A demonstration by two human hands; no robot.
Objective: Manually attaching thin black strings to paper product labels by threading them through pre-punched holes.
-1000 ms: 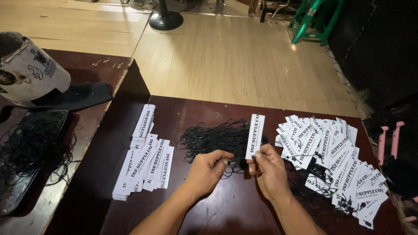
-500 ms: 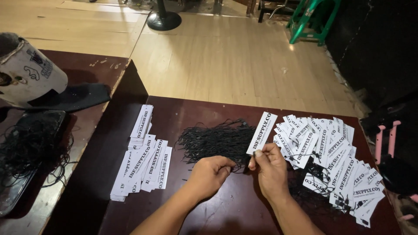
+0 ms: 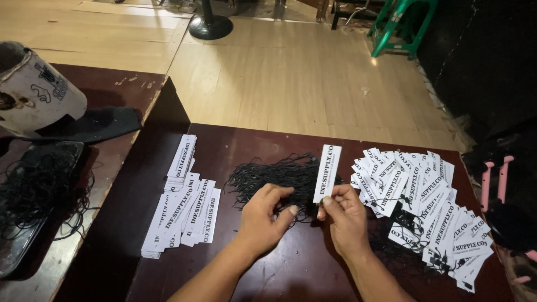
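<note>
White tag (image 3: 327, 173), a narrow strip with black print, held upright at its lower end by right hand (image 3: 345, 215), fingers pinched on it; left hand (image 3: 267, 215) just beside, fingers curled narrow, thumb and forefinger nipping what looks like black string. Directly behind both hands, a tangle of black strings (image 3: 274, 173) on the dark red tabletop (image 3: 224, 140). Plain tags (image 3: 182, 210) stacked left, strung tags (image 3: 425, 201) fanned right; white cap (image 3: 33, 92) far left.

Dark reddish table (image 3: 235, 142): black strings (image 3: 274, 174) at twelve, tag stack (image 3: 182, 210) at nine, strung tags (image 3: 430, 207) at three.
</note>
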